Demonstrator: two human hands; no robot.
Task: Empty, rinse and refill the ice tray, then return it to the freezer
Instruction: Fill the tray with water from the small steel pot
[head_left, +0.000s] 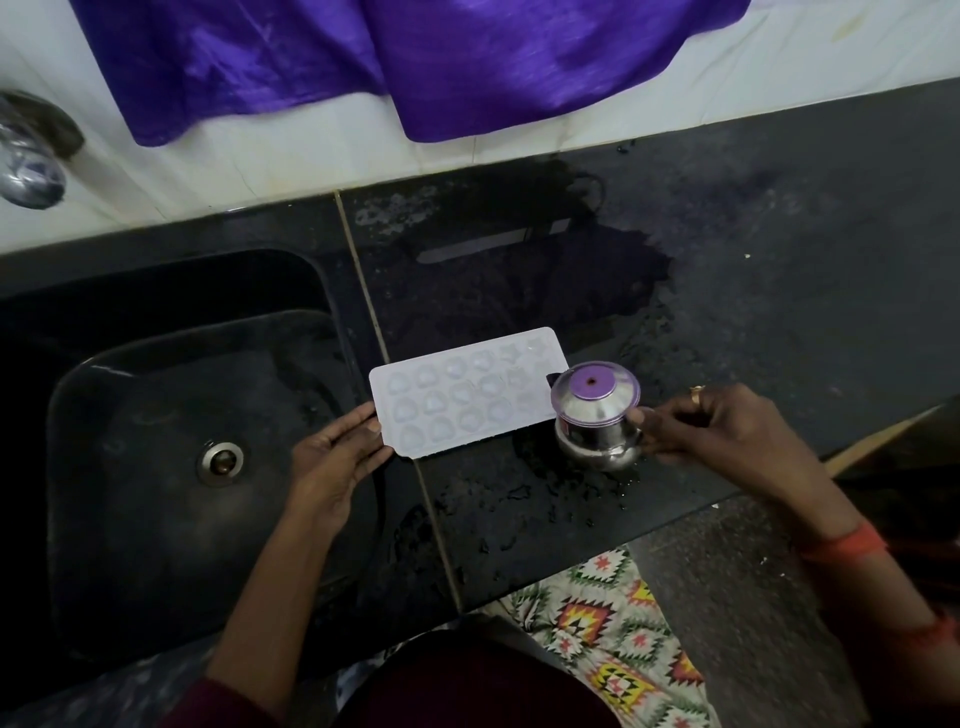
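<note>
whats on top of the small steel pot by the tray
A clear lid with a purple centre sits on the steel pot, which the right hand grips. The lid and the steel walls hide whatever is inside.

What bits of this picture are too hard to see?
Head view:
Tray cells: too pale and blurred to tell water, ice or empty.
Tray's right end: hidden behind the pot.
Inside the pot: covered by its purple lid.
Tap: blurred, cut off by the left edge.
</note>
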